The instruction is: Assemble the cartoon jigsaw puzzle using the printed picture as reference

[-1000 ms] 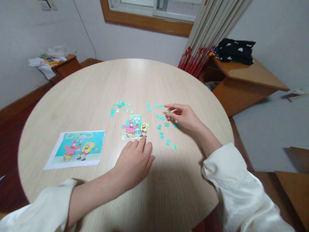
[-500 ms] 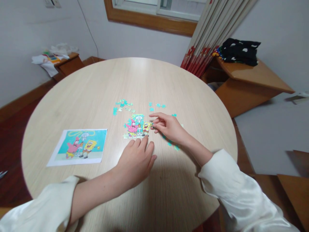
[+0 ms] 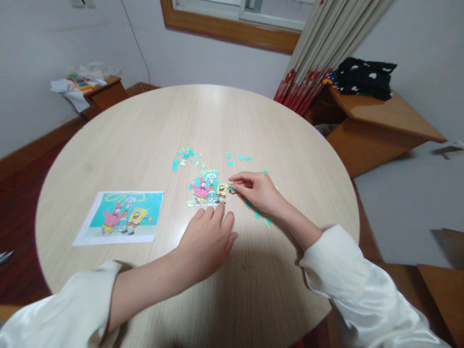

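Observation:
A partly joined jigsaw puzzle (image 3: 206, 188) with pink, white and yellow cartoon figures lies on the round wooden table (image 3: 145, 125). My left hand (image 3: 206, 237) rests palm down, fingers stretched, its fingertips at the puzzle's lower edge. At the puzzle's right side my right hand (image 3: 255, 191) pinches a small puzzle piece (image 3: 231, 187) between thumb and forefinger, close beside the yellow figure. Loose teal pieces (image 3: 187, 153) are grouped behind the puzzle on the left. More loose pieces (image 3: 257, 215) lie partly hidden under my right hand and wrist.
A printed picture (image 3: 123, 215) of the same figures lies on the left of the table. A few teal pieces (image 3: 239, 157) sit behind my right hand. Beyond the table stand a wooden cabinet (image 3: 391, 121) with black cloth (image 3: 366, 77) on it, and a curtain (image 3: 326, 53).
The whole view has shifted slightly. My right hand keeps the piece beside the puzzle, its fingers drawn a little closer together. My left hand stays at the lower edge.

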Demonstrator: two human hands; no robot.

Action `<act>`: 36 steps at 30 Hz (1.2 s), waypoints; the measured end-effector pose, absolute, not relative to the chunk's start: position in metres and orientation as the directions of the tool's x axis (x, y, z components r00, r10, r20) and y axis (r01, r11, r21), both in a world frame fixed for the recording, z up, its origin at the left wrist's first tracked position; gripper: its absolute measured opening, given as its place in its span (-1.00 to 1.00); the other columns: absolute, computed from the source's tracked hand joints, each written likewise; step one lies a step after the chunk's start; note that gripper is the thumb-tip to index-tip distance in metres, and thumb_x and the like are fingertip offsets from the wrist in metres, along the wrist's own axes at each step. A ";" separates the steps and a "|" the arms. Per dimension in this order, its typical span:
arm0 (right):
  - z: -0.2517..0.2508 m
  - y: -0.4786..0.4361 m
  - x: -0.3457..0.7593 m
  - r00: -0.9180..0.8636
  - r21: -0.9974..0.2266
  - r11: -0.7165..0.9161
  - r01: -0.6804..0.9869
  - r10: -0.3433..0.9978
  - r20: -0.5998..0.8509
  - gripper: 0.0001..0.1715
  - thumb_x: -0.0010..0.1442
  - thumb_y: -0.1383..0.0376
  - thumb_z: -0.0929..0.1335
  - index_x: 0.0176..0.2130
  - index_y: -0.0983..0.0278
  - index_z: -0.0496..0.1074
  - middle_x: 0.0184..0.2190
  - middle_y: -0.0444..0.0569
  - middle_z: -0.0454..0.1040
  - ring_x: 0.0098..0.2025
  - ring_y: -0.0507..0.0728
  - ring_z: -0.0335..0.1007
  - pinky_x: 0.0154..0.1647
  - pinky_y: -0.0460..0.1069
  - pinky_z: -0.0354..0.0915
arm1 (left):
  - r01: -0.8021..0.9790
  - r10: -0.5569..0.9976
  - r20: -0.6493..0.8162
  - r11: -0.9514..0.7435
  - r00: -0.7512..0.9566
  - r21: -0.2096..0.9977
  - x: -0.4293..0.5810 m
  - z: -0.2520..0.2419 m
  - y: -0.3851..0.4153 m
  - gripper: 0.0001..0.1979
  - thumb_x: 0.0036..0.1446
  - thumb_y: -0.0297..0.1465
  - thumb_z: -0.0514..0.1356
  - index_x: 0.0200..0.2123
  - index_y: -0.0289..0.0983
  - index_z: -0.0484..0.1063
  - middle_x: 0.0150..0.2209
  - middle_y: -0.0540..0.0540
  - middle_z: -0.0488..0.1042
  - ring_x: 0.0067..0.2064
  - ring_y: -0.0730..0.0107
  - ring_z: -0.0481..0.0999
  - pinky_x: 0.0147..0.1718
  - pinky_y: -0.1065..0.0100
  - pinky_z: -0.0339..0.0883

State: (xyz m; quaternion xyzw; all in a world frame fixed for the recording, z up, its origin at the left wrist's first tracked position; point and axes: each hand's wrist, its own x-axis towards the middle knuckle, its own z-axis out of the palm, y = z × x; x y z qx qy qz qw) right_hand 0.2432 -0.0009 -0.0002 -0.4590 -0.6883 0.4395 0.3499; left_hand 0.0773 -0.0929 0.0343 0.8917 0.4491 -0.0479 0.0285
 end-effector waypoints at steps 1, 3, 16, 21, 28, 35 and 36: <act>0.000 -0.001 0.243 -0.331 -0.923 0.196 0.332 0.940 0.081 -0.82 0.09 0.33 0.38 -0.26 0.31 0.54 -0.38 0.01 0.60 -0.36 0.09 0.54 -0.27 0.01 0.45 | 0.805 0.799 -0.112 -0.594 0.591 0.008 0.077 0.034 -0.093 -0.70 0.33 -0.31 0.03 -0.07 -0.40 0.41 0.12 -0.44 0.38 -0.05 -0.04 0.50 -0.17 0.05 0.38; 0.002 -0.001 0.243 -0.326 -0.910 0.212 0.356 0.941 0.092 -0.85 0.07 0.34 0.38 -0.30 0.30 0.54 -0.39 0.00 0.60 -0.35 0.09 0.53 -0.26 0.01 0.44 | 0.805 0.800 -0.108 -0.593 0.590 0.006 0.077 0.034 -0.093 -0.70 0.33 -0.30 0.03 -0.08 -0.41 0.41 0.12 -0.45 0.38 -0.05 -0.04 0.50 -0.17 0.05 0.38; 0.008 -0.005 0.240 -0.318 -0.855 0.224 0.468 0.945 0.073 -0.95 0.06 0.36 0.40 -0.40 0.31 0.50 -0.44 -0.02 0.58 -0.40 0.07 0.50 -0.33 -0.03 0.38 | 0.807 0.803 -0.084 -0.591 0.590 0.015 0.077 0.031 -0.092 -0.68 0.32 -0.29 0.02 -0.08 -0.43 0.41 0.09 -0.44 0.40 -0.07 -0.04 0.50 -0.17 0.06 0.37; 0.013 -0.008 0.238 -0.342 -0.816 0.255 0.519 0.937 0.074 -0.93 0.07 0.39 0.38 -0.41 0.32 0.51 -0.44 -0.02 0.58 -0.40 0.06 0.48 -0.32 -0.03 0.35 | 0.808 0.804 -0.088 -0.589 0.588 0.013 0.077 0.031 -0.092 -0.68 0.32 -0.29 0.04 -0.09 -0.42 0.41 0.08 -0.43 0.41 -0.07 -0.04 0.50 -0.18 0.06 0.38; 0.015 -0.009 0.237 -0.365 -0.741 0.298 0.602 0.928 0.077 -0.89 0.09 0.42 0.38 -0.43 0.32 0.54 -0.49 -0.06 0.55 -0.44 0.03 0.39 -0.37 -0.05 0.24 | 0.809 0.804 -0.100 -0.587 0.586 0.018 0.078 0.032 -0.092 -0.68 0.31 -0.29 0.04 -0.08 -0.42 0.41 0.08 -0.43 0.41 -0.07 -0.04 0.51 -0.17 0.06 0.38; 0.014 -0.008 0.235 -0.348 -0.699 0.291 0.653 0.935 0.065 -0.88 0.08 0.43 0.38 -0.45 0.33 0.53 -0.49 -0.05 0.54 -0.45 0.01 0.34 -0.39 -0.07 0.19 | 0.809 0.803 -0.119 -0.587 0.584 0.007 0.078 0.033 -0.093 -0.68 0.32 -0.30 0.02 -0.07 -0.42 0.41 0.09 -0.43 0.40 -0.06 -0.03 0.50 -0.16 0.07 0.38; 0.014 -0.008 0.234 -0.350 -0.694 0.293 0.658 0.935 0.063 -0.88 0.09 0.43 0.37 -0.45 0.33 0.53 -0.50 -0.06 0.54 -0.45 0.01 0.34 -0.39 -0.07 0.18 | 0.809 0.803 -0.118 -0.587 0.584 0.005 0.078 0.033 -0.092 -0.68 0.33 -0.30 0.02 -0.08 -0.42 0.41 0.09 -0.42 0.41 -0.07 -0.02 0.50 -0.17 0.07 0.38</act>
